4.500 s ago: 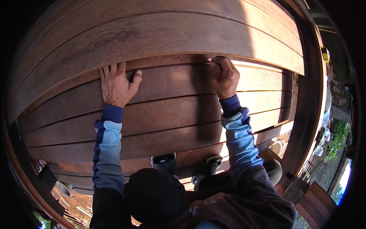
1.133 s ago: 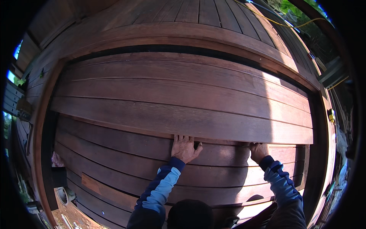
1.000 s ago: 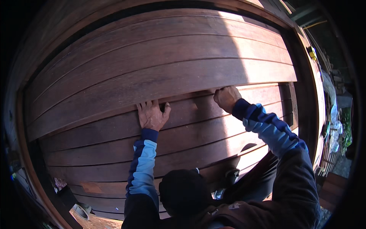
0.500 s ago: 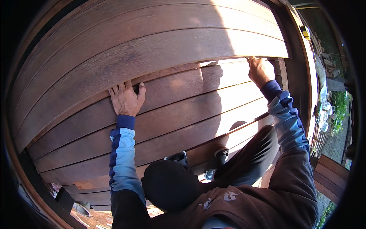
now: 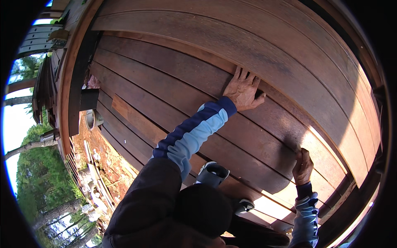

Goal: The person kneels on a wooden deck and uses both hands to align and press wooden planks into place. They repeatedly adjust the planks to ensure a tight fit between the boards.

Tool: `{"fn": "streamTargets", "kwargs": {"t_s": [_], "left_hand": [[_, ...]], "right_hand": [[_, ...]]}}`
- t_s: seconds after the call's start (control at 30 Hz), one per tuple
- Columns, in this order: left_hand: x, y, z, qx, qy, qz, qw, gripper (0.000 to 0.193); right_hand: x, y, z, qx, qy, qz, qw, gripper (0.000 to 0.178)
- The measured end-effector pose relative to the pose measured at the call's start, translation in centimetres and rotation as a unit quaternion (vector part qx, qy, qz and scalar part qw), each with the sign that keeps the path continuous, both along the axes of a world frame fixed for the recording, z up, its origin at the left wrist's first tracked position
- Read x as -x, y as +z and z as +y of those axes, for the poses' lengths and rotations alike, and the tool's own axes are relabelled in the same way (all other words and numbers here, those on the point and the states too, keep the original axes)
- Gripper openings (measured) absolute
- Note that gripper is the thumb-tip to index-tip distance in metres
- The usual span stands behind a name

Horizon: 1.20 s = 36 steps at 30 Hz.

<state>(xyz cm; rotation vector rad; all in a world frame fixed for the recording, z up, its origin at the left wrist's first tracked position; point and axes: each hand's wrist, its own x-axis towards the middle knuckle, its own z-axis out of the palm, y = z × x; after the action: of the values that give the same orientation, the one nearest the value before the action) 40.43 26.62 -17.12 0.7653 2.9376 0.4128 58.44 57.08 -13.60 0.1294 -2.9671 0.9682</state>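
Observation:
Long reddish-brown wooden planks lie side by side in front of me. One plank (image 5: 198, 36) stands slightly proud of the boards nearer me, its lower edge shading a narrow gap. My left hand (image 5: 244, 90) rests on the lower boards (image 5: 178, 76) with fingers stretched out; the fingertips meet that raised edge and the thumb points away to the right. Lower right, my right hand (image 5: 303, 167) hovers over the boards, apart from the raised plank. Its fingers are pinched together around something too small to make out near the fingertips.
A dark wooden frame (image 5: 65, 99) borders the boards on the left, another beam along the right. My shoes (image 5: 213, 172) stand on the planking below. A pale bucket-like container (image 5: 92, 119) sits on reddish ground at left, near scattered wood scraps (image 5: 93, 182). Trees stand beyond.
My view has swung round to the left. My right hand has come away from the raised plank's edge toward me, while my left hand stays at that edge.

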Motion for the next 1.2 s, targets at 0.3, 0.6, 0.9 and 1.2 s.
{"fn": "streamTargets", "kwargs": {"t_s": [0.3, 0.6, 0.9, 1.2], "left_hand": [[-0.3, -0.1, 0.2, -0.054, 0.034, 0.015, 0.998, 0.071], [-31.7, 8.7, -6.2, -0.066, 0.112, -0.139, 0.982, 0.049], [-62.8, 29.6, -25.1, 0.136, 0.449, -0.618, 0.631, 0.050], [-61.8, 28.7, -36.3, -0.025, 0.427, -0.616, 0.662, 0.033]], "right_hand": [[-0.7, -5.8, -2.9, 0.093, -0.070, 0.078, 0.990, 0.024], [-6.8, 3.8, -1.3, 0.152, -0.120, -0.097, 0.976, 0.023], [-26.7, 22.9, 9.6, -0.184, -0.035, -0.286, 0.940, 0.022], [-20.6, 28.8, 1.7, -0.118, -0.145, -0.247, 0.951, 0.023]]}}
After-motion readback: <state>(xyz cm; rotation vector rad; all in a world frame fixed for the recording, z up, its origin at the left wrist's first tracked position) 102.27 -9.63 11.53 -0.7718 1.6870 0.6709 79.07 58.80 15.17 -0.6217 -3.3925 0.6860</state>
